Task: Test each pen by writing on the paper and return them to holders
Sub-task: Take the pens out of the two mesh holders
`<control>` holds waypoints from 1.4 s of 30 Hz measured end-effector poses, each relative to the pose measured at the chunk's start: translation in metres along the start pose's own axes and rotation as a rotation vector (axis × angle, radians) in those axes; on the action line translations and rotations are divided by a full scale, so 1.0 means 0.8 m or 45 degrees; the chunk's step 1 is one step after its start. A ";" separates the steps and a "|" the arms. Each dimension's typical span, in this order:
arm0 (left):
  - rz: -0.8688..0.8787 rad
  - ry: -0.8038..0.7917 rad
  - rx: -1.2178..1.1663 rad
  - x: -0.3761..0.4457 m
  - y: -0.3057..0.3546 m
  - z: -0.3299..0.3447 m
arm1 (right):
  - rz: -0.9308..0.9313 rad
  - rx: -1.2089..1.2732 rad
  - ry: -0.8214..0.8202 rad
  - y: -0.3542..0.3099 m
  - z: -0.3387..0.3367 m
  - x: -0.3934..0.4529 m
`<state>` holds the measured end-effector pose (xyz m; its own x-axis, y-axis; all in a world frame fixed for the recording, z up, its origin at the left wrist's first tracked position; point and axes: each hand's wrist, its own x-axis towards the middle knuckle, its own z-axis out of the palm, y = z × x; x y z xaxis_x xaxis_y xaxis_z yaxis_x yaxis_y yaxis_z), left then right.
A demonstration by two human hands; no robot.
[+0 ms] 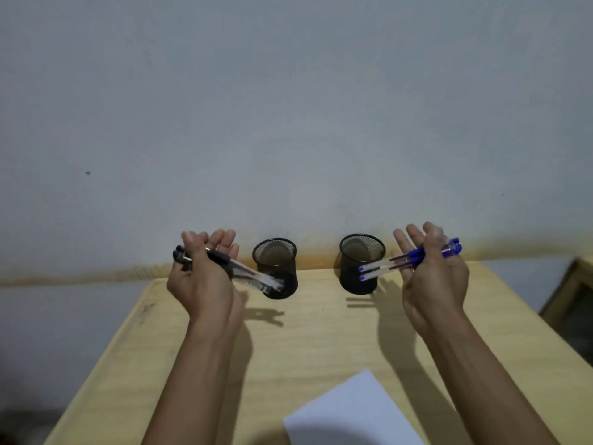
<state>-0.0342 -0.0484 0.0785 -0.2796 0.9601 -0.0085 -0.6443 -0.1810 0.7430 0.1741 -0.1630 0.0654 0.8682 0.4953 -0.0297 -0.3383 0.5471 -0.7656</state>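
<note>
Head view: both mesh holders (275, 268) (362, 264) empty — hands (202, 277) (433, 277) gripping black pens (244, 273), blue pens (393, 263).

You have two black mesh holders: one far left (275, 268), one far right (362, 263). Blue pens (390, 264): two visible. Black pens (253, 277): count unclear. One sheet of paper (353, 412), near right.

Two holders (275, 268) (362, 263) side by side behind the paper (353, 412) on the table (321, 332)
</note>
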 end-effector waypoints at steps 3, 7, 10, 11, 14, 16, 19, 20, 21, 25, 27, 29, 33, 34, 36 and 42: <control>-0.146 0.191 0.055 -0.006 -0.027 -0.051 | 0.037 -0.157 0.107 0.032 -0.037 -0.010; -0.231 0.460 0.124 -0.022 -0.062 -0.096 | 0.102 -0.273 0.227 0.070 -0.081 -0.018; -0.217 0.548 0.182 -0.022 -0.075 -0.110 | 0.111 -0.307 0.281 0.083 -0.101 -0.017; -0.218 0.552 0.199 -0.022 -0.077 -0.114 | 0.092 -0.359 0.286 0.085 -0.107 -0.015; -0.169 0.574 0.410 -0.022 -0.084 -0.124 | 0.040 -0.615 0.312 0.080 -0.118 -0.013; -0.119 0.567 0.594 -0.021 -0.085 -0.129 | -0.014 -0.733 0.304 0.073 -0.122 -0.014; -0.027 0.487 0.720 -0.019 -0.083 -0.134 | -0.118 -0.932 0.261 0.070 -0.128 -0.014; 0.000 0.457 0.808 -0.019 -0.083 -0.136 | -0.164 -1.043 0.231 0.070 -0.130 -0.015; 0.006 0.418 0.928 -0.022 -0.079 -0.136 | -0.212 -1.153 0.196 0.071 -0.131 -0.016; 0.143 0.339 1.166 -0.025 -0.078 -0.146 | -0.395 -1.489 0.126 0.082 -0.137 -0.016; 0.166 0.290 1.191 -0.026 -0.078 -0.153 | -0.417 -1.587 0.117 0.089 -0.138 -0.015; 0.195 0.230 1.201 -0.029 -0.078 -0.161 | -0.417 -1.634 0.094 0.091 -0.139 -0.016; 0.325 0.056 1.315 -0.036 -0.074 -0.179 | -0.404 -1.601 0.035 0.091 -0.140 -0.017; 0.329 0.029 1.319 -0.038 -0.072 -0.183 | -0.407 -1.592 0.022 0.091 -0.140 -0.018; 0.331 -0.015 1.327 -0.045 -0.061 -0.188 | -0.436 -1.621 0.012 0.087 -0.138 -0.022; 0.382 -0.144 1.637 -0.065 -0.005 -0.228 | -0.685 -1.394 -0.327 0.066 -0.095 -0.079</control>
<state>-0.1467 -0.1367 -0.0457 -0.1913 0.9421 0.2754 0.5781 -0.1185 0.8073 0.1287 -0.2168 -0.0217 0.6648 0.5678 0.4854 0.6250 -0.0669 -0.7777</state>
